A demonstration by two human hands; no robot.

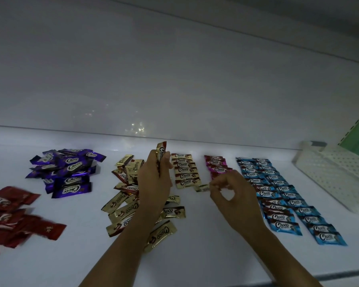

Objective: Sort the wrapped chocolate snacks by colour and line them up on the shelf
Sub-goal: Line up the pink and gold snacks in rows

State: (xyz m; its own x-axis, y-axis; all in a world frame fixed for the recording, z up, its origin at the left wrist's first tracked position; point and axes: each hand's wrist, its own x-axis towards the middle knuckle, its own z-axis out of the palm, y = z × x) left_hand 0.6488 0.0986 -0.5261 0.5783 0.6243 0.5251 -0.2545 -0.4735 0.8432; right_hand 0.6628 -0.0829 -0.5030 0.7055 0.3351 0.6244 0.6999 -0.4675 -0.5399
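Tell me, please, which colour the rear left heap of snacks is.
The heap is purple; head view.

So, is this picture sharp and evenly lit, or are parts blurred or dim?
Head view: dim overall, the shelf brightest near its back edge; the red snacks at far left smear with motion blur; the single gold snack at centre is soft; small glare spots on the back wall.

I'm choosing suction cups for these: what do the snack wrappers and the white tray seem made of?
Wrappers: probably metallised plastic film, glossy; they glint and have crimped ends. Tray: likely rigid plastic, matte white, with regular moulded perforations across it.
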